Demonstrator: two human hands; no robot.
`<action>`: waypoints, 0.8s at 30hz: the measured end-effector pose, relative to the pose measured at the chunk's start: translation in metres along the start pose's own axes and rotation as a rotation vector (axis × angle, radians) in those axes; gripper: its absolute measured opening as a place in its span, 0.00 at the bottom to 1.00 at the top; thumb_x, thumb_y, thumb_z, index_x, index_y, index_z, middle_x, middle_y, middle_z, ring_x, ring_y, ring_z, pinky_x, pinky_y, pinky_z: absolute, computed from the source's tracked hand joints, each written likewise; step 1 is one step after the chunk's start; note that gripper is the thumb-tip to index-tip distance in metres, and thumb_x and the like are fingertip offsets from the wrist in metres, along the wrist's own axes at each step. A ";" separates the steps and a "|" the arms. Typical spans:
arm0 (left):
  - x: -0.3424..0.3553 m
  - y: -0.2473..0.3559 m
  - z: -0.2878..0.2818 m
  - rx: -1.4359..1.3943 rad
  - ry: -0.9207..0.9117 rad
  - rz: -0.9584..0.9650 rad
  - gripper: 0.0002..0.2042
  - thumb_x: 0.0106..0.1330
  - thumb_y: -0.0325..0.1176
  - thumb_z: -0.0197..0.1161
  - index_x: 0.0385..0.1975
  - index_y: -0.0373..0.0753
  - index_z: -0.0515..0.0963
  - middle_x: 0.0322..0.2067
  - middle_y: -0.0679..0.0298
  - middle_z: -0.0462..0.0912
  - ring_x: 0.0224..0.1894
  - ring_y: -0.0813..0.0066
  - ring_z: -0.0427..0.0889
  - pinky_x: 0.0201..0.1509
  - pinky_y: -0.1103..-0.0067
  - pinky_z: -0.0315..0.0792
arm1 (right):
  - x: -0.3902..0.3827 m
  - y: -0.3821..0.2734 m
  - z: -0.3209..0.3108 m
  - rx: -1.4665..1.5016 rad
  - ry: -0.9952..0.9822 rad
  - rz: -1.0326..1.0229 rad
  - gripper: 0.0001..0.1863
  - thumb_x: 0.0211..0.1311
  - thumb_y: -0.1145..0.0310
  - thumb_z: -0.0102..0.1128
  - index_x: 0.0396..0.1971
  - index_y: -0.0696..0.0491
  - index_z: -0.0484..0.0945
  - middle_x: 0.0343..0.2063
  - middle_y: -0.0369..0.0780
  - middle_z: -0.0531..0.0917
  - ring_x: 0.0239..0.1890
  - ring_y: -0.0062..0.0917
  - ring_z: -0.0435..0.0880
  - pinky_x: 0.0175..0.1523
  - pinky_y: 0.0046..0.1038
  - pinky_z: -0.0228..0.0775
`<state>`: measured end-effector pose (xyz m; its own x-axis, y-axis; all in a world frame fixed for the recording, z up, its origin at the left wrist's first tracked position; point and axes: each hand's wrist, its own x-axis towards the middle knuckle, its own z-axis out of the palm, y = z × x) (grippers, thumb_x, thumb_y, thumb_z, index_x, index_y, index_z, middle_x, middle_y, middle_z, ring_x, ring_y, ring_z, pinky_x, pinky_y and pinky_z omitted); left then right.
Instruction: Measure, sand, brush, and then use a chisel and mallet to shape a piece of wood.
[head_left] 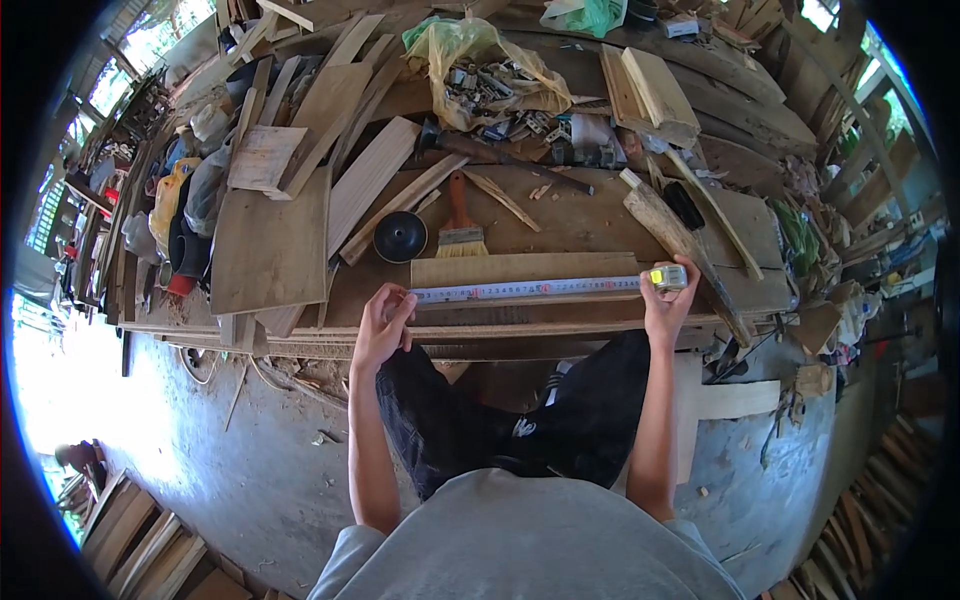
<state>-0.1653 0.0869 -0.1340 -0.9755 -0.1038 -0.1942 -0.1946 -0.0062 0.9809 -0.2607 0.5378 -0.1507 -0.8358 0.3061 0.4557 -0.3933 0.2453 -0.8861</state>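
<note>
A tape measure (668, 277) with a yellow and silver case sits in my right hand (667, 300), fingers closed round it. Its metal blade (530, 288) is drawn out to the left along a narrow wooden board (520, 267) at the bench's near edge. My left hand (384, 322) pinches the blade's free end at the board's left end. Just beyond the board lies a paintbrush (460, 215) with an orange handle and pale bristles. A round black dish-like object (400, 237) rests left of the brush.
Planks (270, 240) are stacked on the bench's left side. Behind, a torn plastic bag (485, 75) spills small metal hardware near a long dark rod (510, 160). A rough wooden stick (680, 240) lies to the right. Wood scraps (735, 400) are on the floor below.
</note>
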 end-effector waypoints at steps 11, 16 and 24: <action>0.002 0.002 -0.001 0.019 -0.053 -0.005 0.09 0.82 0.37 0.61 0.46 0.39 0.71 0.32 0.65 0.74 0.18 0.82 0.72 0.16 0.82 0.71 | 0.000 0.006 -0.026 0.032 -0.151 0.151 0.25 0.60 0.81 0.78 0.50 0.52 0.70 0.40 0.34 0.82 0.43 0.16 0.84 0.50 0.21 0.80; 0.001 0.000 -0.003 0.025 -0.063 0.008 0.09 0.83 0.36 0.60 0.48 0.39 0.70 0.32 0.66 0.73 0.18 0.82 0.72 0.16 0.82 0.72 | -0.006 0.006 -0.028 0.132 -0.152 0.281 0.25 0.60 0.81 0.78 0.50 0.51 0.71 0.44 0.36 0.83 0.46 0.18 0.84 0.51 0.22 0.81; 0.004 -0.002 -0.004 0.013 -0.073 -0.016 0.09 0.82 0.37 0.60 0.48 0.39 0.71 0.32 0.66 0.72 0.20 0.81 0.73 0.17 0.81 0.74 | -0.003 0.010 -0.028 0.110 -0.171 0.261 0.25 0.59 0.81 0.78 0.50 0.51 0.71 0.44 0.37 0.83 0.46 0.19 0.84 0.53 0.24 0.80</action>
<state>-0.1687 0.0823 -0.1365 -0.9770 -0.0307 -0.2109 -0.2112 0.0055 0.9774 -0.2511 0.5646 -0.1584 -0.9625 0.1840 0.1995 -0.1885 0.0757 -0.9791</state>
